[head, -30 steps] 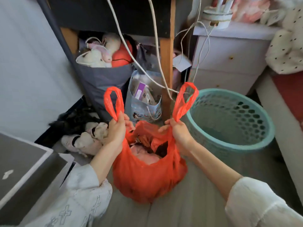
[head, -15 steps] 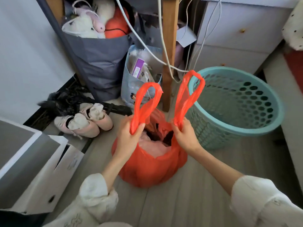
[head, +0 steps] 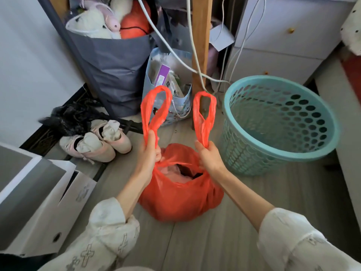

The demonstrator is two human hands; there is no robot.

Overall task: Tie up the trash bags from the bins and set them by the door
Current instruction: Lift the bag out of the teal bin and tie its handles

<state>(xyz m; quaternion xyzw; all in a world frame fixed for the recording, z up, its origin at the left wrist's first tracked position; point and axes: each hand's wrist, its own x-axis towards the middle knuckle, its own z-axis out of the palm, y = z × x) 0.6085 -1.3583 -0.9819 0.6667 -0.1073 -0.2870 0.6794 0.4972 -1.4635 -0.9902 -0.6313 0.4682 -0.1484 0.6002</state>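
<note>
An orange plastic trash bag (head: 179, 200) sits on the grey floor in the middle, its mouth open, pink and dark rubbish showing inside. My left hand (head: 149, 153) grips the base of the bag's left handle loop (head: 154, 108). My right hand (head: 210, 156) grips the base of the right handle loop (head: 204, 114). Both loops stand upright, apart from each other. The teal perforated bin (head: 279, 124) stands just right of the bag with no bag in it.
A grey fabric bag of soft toys (head: 111, 61) and a small blue gift bag (head: 168, 87) stand behind. Pink shoes (head: 97, 141) lie at left, a white box (head: 37, 202) at lower left. A wooden leg (head: 201, 55) with white cables and white drawers (head: 283, 45) stand behind the bin.
The bag has come down onto the floor. My hands have held on to the handles, which first drew close together and now stand a little apart.
</note>
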